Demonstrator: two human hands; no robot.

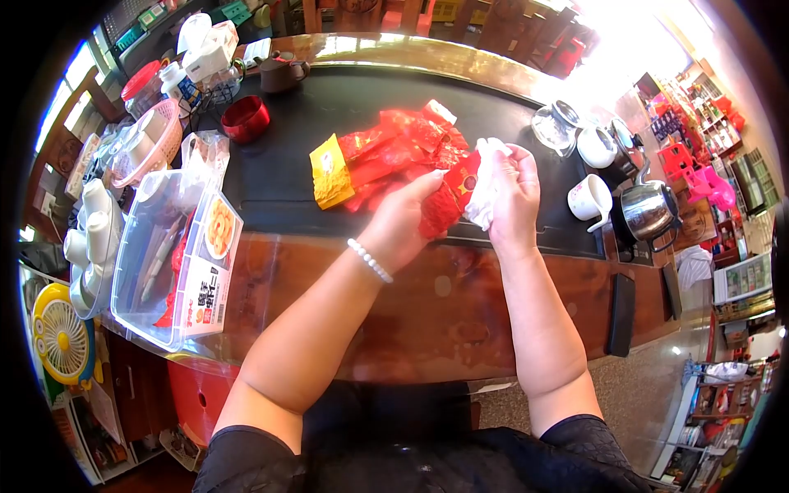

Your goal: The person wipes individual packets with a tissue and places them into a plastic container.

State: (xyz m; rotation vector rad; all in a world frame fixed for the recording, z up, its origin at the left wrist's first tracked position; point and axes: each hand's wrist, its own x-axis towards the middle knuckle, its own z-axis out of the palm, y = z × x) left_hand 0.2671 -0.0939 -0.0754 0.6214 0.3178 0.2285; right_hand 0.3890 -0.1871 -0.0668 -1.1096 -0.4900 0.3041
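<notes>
My left hand (400, 220), with a white bead bracelet at the wrist, is closed around a shiny red packet (446, 205) in front of my body. My right hand (518, 197) is closed on a crumpled white tissue (485, 187), which touches the right side of that packet. Just beyond my hands, a pile of similar red packets (403, 141) lies on the black tray (329, 99). A yellow packet (331, 173) rests at the pile's left edge. My right fingertips are partly hidden by the tissue.
On the left stands a clear plastic bin (125, 279) with red packets inside, near a pink basket (168, 131) and stacked white cups (97, 226). A red bowl (246, 119) sits behind. At right are a white mug (589, 198), a metal kettle (649, 209) and a black phone-like slab (621, 315).
</notes>
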